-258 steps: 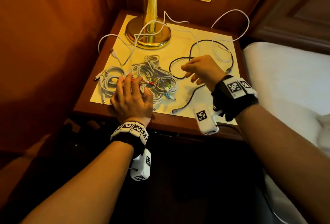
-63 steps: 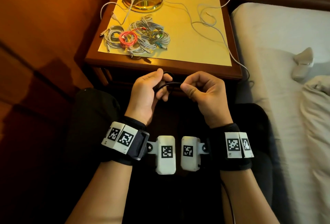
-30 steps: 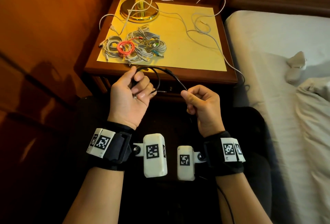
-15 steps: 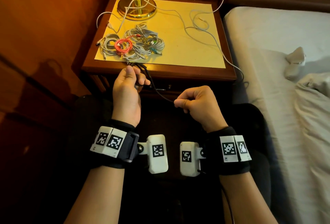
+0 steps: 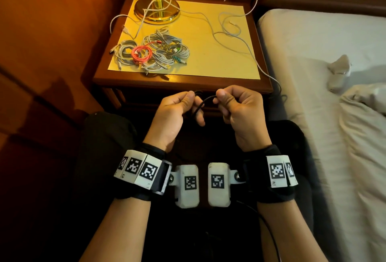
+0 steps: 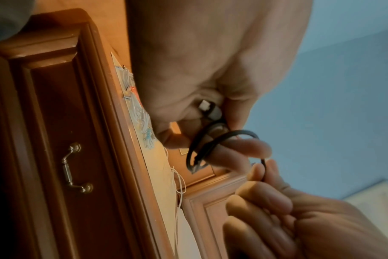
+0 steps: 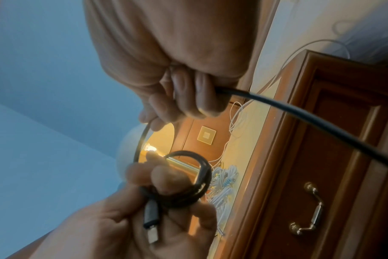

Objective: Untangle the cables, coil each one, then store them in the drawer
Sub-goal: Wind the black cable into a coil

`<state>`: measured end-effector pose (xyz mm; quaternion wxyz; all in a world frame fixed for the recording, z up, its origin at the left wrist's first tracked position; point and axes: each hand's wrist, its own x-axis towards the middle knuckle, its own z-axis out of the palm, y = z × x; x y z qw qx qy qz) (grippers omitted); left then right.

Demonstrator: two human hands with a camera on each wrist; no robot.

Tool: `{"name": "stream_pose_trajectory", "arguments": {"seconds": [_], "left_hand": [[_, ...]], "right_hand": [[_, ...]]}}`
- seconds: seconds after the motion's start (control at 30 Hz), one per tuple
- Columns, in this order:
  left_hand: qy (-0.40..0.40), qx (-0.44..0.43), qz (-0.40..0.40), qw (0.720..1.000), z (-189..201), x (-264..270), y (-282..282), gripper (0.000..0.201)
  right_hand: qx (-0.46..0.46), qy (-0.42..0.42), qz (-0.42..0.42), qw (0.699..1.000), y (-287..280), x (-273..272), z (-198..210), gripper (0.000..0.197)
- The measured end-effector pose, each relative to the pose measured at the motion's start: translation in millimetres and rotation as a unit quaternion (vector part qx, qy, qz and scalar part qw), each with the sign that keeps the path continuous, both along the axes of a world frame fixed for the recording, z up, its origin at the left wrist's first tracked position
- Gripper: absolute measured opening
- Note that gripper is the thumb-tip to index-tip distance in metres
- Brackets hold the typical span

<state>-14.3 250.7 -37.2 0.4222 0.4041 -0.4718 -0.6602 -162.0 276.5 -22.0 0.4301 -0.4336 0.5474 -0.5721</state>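
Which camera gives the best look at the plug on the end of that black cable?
The right wrist view: the plug lies unobstructed against the left hand, beside the black cable coil. The left wrist view shows only its tip at the palm. In the head view the hands hide it.

both forearms reach forward side by side, wrists level and close together. the left hand (image 5: 174, 113) has its fingers curled, thumb on top, pinching a black cable (image 5: 201, 104). the right hand (image 5: 240, 111) is fisted, thumb pressing the same cable.
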Motion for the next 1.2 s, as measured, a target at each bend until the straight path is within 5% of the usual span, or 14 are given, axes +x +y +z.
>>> {"name": "stream_pose_trajectory", "arguments": {"seconds": [0.3,0.47,0.67,0.77,0.97,1.2], "left_hand": [[0.037,0.02,-0.029,0.999,8,-2,4,0.04],[0.095,0.062,-0.027,0.993,11,7,0,0.035],[0.02,0.017,-0.088,0.996,7,18,-4,0.037],[0.036,0.061,-0.058,0.996,7,18,-5,0.045],[0.248,0.118,0.061,0.96,3,24,-14,0.035],[0.236,0.079,0.161,0.955,0,18,-17,0.031]], "right_hand": [[-0.013,0.015,-0.04,0.999,-2,4,-8,0.031],[0.0,-0.077,0.028,0.997,2,1,-19,0.027],[-0.002,-0.09,0.025,0.996,2,-1,-26,0.013],[0.003,-0.086,0.014,0.996,1,-2,-30,0.011],[0.043,-0.107,-0.004,0.993,0,-5,-42,0.017],[0.119,-0.033,-0.066,0.99,-4,0,-48,0.017]]}}
